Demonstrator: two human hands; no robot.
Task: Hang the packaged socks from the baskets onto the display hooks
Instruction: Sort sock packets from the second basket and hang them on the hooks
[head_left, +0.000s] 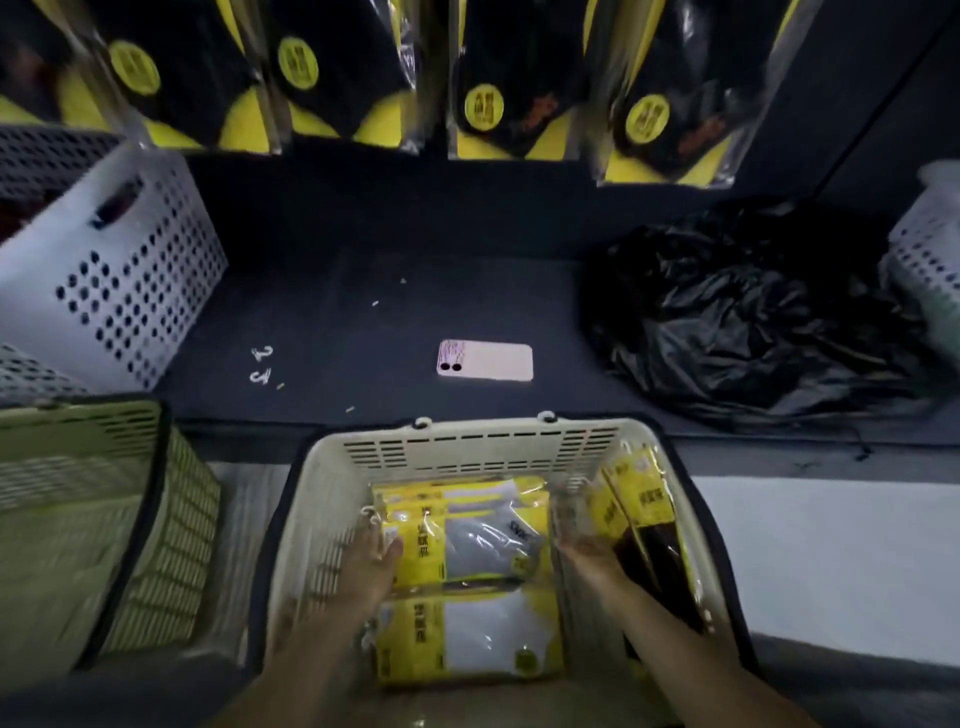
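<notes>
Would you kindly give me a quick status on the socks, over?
Left hand at gray sock pack, grip unclear. Right hand holds upright black sock pack. Both inside cream basket. Phone, black bag on shelf ahead.

Dim, bluish light fills the frame. The cream slotted plastic basket (483, 447) is the best-lit thing, and the clear wrappers on the yellow-and-white packaged socks (467, 644) inside it catch soft glare. The left hand (371, 556) and right hand (587, 551) in the basket are soft-edged. Beyond the basket the dark table (363, 312) swallows detail, and the hanging black-and-yellow packs (311, 78) are smeared with blur. Wide-angle distortion bows lines outward from the basket.
</notes>
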